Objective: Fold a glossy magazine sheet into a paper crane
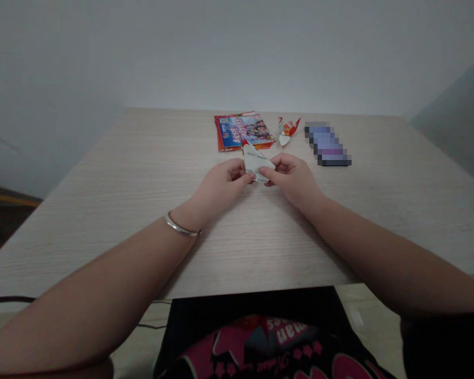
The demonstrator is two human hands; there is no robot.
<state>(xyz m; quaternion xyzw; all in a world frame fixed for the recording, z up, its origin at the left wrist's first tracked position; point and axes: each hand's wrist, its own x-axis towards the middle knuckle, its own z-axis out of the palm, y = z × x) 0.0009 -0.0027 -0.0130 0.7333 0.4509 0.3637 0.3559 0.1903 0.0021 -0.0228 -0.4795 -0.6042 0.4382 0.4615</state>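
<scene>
A folded piece of printed paper (257, 162), mostly white with a red tip at its upper left, is held just above the table between both hands. My left hand (225, 179) pinches its lower left edge, thumb on top. On the other side, my right hand (292, 176) grips the right edge, its thumb lying on the white face. The fingers beneath the paper are partly hidden. Right behind it lies a stack of colourful printed leaflets (240, 129) with red edges. A folded paper bird (287, 131), white and red-orange, stands to the right of the stack.
A phone (327, 145), blurred out, lies on the right of the pale wooden table (142, 173). The table meets a plain wall (237, 52) at the back. A dark cable (8, 300) runs by the front left edge.
</scene>
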